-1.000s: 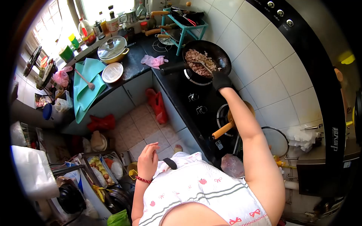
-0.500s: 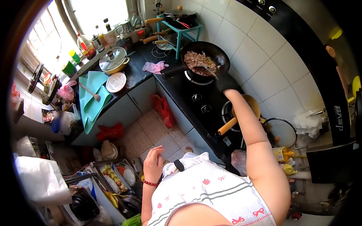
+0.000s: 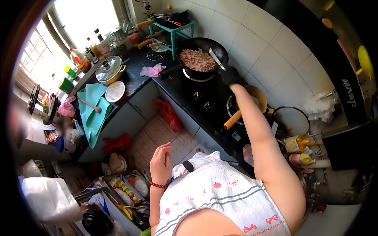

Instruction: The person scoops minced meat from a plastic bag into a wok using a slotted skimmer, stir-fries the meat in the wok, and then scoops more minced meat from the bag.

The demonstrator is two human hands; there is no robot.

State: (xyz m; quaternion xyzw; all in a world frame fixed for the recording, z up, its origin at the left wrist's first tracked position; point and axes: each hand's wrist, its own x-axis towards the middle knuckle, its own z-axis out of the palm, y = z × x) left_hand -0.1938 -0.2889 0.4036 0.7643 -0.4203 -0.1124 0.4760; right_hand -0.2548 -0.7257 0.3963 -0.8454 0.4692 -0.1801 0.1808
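Observation:
In a black mitt or glove, my right hand is closed around the handle of a metal spatula. The spatula's blade is raised at the right side of a dark wok on the far burner. Chopped, browned meat lies in the wok, whose black handle points left. My left hand, with a red bead bracelet at the wrist, hovers empty before the apron, its fingers loosely bent and apart.
Nearer on the stove stands a pan with a yellow handle. A pink cloth, a lidded pot, a white-lidded bowl and a teal mat occupy the left counter. A teal rack stands behind the wok.
The spatula has moved from the meat to the wok's right side, its blade now lifted. My left hand stays in nearly the same pose. The whole view has shifted slightly.

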